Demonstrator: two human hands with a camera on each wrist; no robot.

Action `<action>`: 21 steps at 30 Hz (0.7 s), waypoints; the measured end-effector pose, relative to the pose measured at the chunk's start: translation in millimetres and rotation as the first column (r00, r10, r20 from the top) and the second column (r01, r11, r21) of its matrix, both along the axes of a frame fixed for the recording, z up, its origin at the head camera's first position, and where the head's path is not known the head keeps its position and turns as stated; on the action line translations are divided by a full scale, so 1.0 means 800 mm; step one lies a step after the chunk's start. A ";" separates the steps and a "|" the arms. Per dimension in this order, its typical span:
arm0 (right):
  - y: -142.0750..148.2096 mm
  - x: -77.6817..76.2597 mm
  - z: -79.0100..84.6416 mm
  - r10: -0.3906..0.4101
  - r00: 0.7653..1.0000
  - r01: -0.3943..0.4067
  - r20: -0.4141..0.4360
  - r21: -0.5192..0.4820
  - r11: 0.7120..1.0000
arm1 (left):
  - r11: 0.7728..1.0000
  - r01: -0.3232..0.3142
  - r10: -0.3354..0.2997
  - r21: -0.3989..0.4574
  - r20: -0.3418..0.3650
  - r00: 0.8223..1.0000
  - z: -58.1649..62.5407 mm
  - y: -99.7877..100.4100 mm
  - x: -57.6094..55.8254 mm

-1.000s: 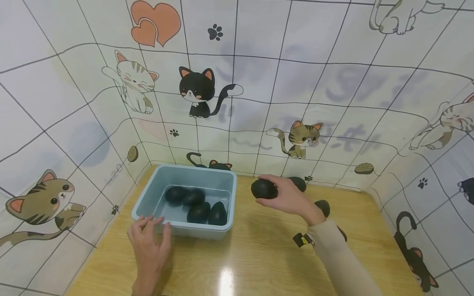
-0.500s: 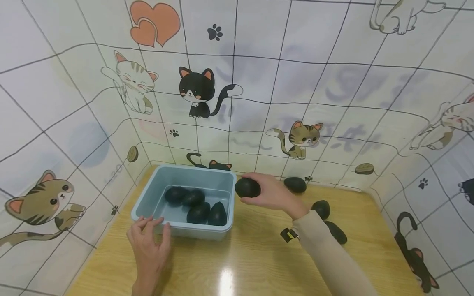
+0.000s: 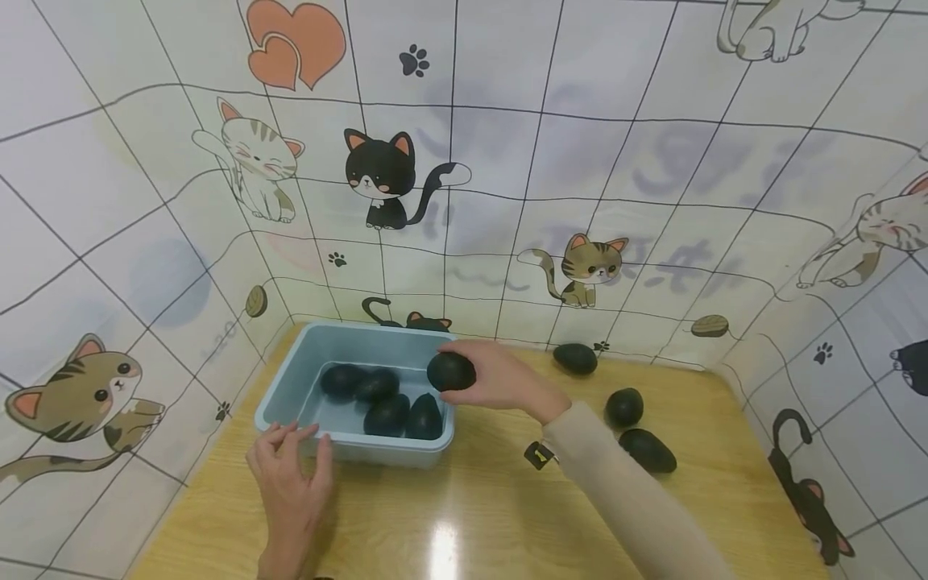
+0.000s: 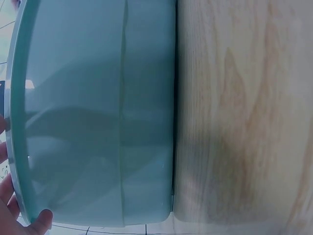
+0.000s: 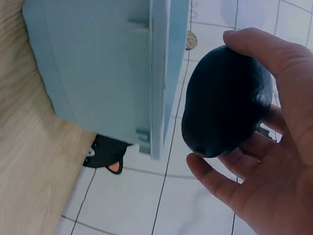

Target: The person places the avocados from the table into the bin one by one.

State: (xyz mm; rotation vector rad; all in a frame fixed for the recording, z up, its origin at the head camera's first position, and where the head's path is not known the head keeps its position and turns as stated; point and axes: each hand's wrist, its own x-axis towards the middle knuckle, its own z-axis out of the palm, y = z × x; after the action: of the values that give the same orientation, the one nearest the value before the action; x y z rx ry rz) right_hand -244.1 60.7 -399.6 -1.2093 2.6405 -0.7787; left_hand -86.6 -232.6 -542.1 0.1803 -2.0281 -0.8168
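A dark avocado (image 3: 451, 372) is held in my right hand (image 3: 500, 374) over the right rim of the light blue bin (image 3: 355, 441). The right wrist view shows this avocado (image 5: 225, 100) between thumb and fingertips, raised above rim height. My left hand (image 3: 290, 479) rests at the bin's front left rim, fingers relaxed along the edge. In the left wrist view its thumb (image 4: 43, 220) lies near the rim by the outer wall. Inside the bin lie several avocados, among them a pear-shaped avocado (image 3: 424, 417) at the front right corner.
On the wooden table (image 3: 500, 515) to the right lie a back avocado (image 3: 575, 358), a middle avocado (image 3: 624, 408) and a front avocado (image 3: 648, 450). A cat-printed wall (image 3: 493, 177) rises behind the bin. A small black tag (image 3: 538, 455) hangs near my right sleeve.
My right hand has carried the avocado leftward from above the table to over the bin's right rim. The left hand has stayed at the front rim.
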 end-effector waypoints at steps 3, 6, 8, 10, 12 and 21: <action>-0.012 0.000 -0.004 0.018 0.999 -0.018 -0.034 0.026 0.999 | 1.000 0.005 -0.005 0.003 -0.005 1.000 0.000 0.001 0.000; -0.022 0.001 -0.008 0.037 0.997 -0.034 -0.060 0.059 0.998 | 1.000 0.006 -0.006 0.017 0.017 1.000 0.001 0.002 0.001; -0.029 0.001 -0.009 0.053 0.997 -0.048 -0.061 0.076 0.996 | 1.000 0.003 -0.004 0.024 0.032 0.999 0.001 0.003 0.003; -0.037 0.003 -0.007 0.067 0.996 -0.062 -0.053 0.085 0.994 | 1.000 -0.003 0.002 0.028 0.054 0.999 0.001 0.003 0.003; -0.043 0.005 -0.004 0.078 0.996 -0.074 -0.042 0.099 0.992 | 1.000 -0.006 0.004 0.026 0.068 0.998 0.002 0.003 0.004; -0.072 0.012 0.005 0.134 0.990 -0.124 -0.047 0.169 0.978 | 1.000 0.005 -0.006 0.019 0.053 0.999 0.003 0.001 0.003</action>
State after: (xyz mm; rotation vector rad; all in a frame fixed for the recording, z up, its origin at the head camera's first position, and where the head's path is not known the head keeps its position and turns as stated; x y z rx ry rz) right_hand -234.4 3.0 -395.7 -1.3598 2.5797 -0.4987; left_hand -83.9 -232.0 -539.8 0.2091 -2.0721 -0.8429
